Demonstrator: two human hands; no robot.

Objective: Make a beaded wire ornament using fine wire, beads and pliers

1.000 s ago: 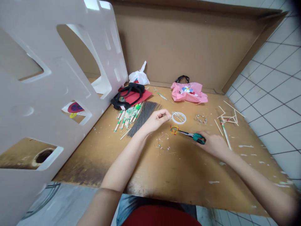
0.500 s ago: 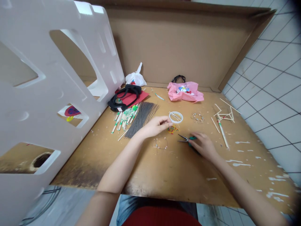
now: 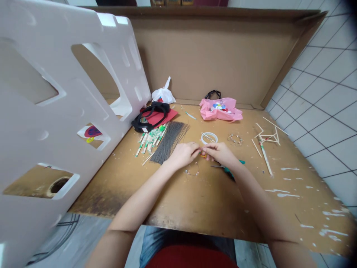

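My left hand (image 3: 184, 154) and my right hand (image 3: 220, 153) meet over the middle of the table, fingertips pinched close together. Whatever sits between them is too small to make out. Just below the fingers, partly covered, are coloured rubber bands (image 3: 203, 155). Pliers with green handles (image 3: 228, 172) lie on the table, partly under my right forearm. A loop of thin wire with beads (image 3: 196, 173) rests nearer to me, below my left fingers. Beyond the hands lies a white ring (image 3: 216, 138) with thin metal rods across it.
Grey wires (image 3: 170, 141) and wrapped chopsticks (image 3: 147, 143) lie left, beside a black strap (image 3: 136, 124). A second beaded loop (image 3: 240, 141) and a stick frame (image 3: 269, 139) are to the right. Pink (image 3: 205, 111) and white bags (image 3: 164, 96) stand behind. A white plastic panel (image 3: 106, 123) borders the left.
My right hand has left the pliers and moved left to meet my left hand's fingertips. The pliers stay on the table. My left hand is nearly in place; the view has shifted slightly.
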